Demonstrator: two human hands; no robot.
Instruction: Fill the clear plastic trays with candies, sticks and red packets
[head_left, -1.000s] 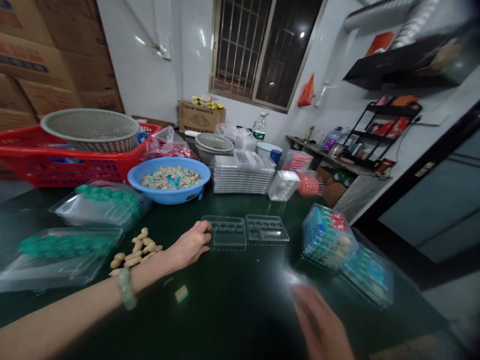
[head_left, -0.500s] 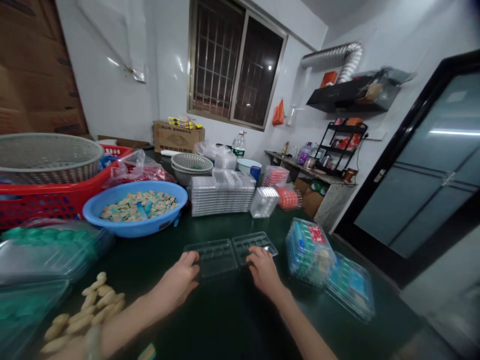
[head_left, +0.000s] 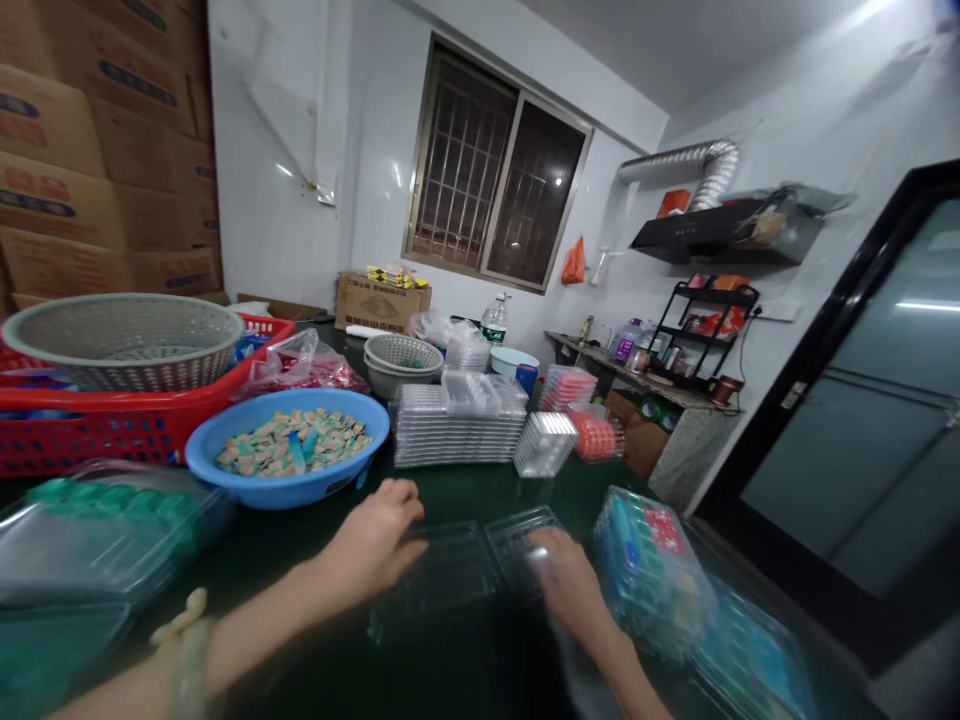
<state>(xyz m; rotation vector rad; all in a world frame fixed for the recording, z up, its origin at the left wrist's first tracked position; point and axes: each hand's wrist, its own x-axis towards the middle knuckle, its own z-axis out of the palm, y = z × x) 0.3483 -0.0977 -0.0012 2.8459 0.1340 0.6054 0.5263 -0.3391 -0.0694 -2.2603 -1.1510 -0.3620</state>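
A clear plastic clamshell box lies opened flat on the dark green table, its two halves side by side. My left hand is at the left half, with the thumb apart from the bent fingers and nothing visible between them. Over the right half is my right hand, its fingers bent down and blurred. I cannot tell whether they grip the plastic. To the right, filled clear boxes are stacked, with a blue stick and a red label showing on top.
A blue basin of small wrapped pieces stands at the left, beside a red basket with a grey colander. Stacked empty clear trays stand behind the hands. Clear boxes with green contents lie at left.
The view has tilted up and shifted left. My left hand has lifted from the box's left edge; my right hand has shifted slightly right over the other half.
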